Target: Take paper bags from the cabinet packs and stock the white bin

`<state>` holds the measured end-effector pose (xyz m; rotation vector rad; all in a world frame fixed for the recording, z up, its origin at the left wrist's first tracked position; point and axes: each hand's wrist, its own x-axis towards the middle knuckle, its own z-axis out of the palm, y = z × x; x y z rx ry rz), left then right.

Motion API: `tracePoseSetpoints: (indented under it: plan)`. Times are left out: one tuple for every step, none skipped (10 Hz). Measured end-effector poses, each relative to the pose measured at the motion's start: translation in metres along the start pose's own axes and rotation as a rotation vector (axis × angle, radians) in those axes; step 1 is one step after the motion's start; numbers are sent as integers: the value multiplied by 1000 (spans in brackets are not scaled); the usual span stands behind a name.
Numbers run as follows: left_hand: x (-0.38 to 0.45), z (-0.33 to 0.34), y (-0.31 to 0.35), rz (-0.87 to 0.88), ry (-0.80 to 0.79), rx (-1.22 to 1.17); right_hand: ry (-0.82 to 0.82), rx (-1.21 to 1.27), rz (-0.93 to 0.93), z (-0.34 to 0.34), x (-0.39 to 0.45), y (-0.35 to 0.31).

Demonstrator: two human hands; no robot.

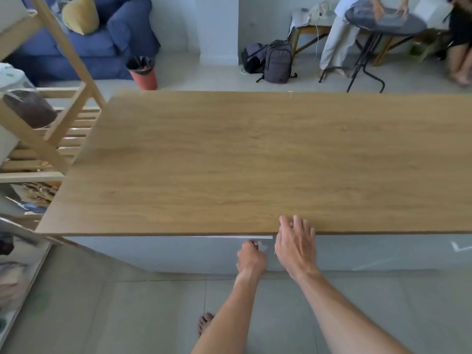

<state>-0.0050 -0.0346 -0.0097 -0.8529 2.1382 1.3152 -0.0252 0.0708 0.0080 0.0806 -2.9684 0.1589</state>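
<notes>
A white cabinet [163,254] with a bare wooden top [255,159] fills the middle of the head view. My left hand [251,258] is closed on the small handle [261,245] at the top edge of the left cabinet door. That door's upper edge stands slightly out from the wooden top. My right hand [296,247] rests with fingers spread on the front edge of the wooden top, just right of the handle. No paper bags and no white bin are visible; the cabinet's inside is hidden.
A wooden rack [58,129] with packed goods stands at the left. Beyond the cabinet are a red waste bin [144,74], a blue sofa [102,34] and two backpacks [270,61]. At the far right, other people work at a round dark table [383,19]. My foot [204,323] is on the tiled floor.
</notes>
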Motion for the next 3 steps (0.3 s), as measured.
tracePoseSetpoints:
  plan:
    - [5,-6,12,11,-50,54,-13,-29,22,3,12,-11]
    - [7,-15,16,23,-128,106,-27,-43,45,5,20,-18]
    - [5,-31,15,77,-127,165,-30,-22,71,6,26,-27]
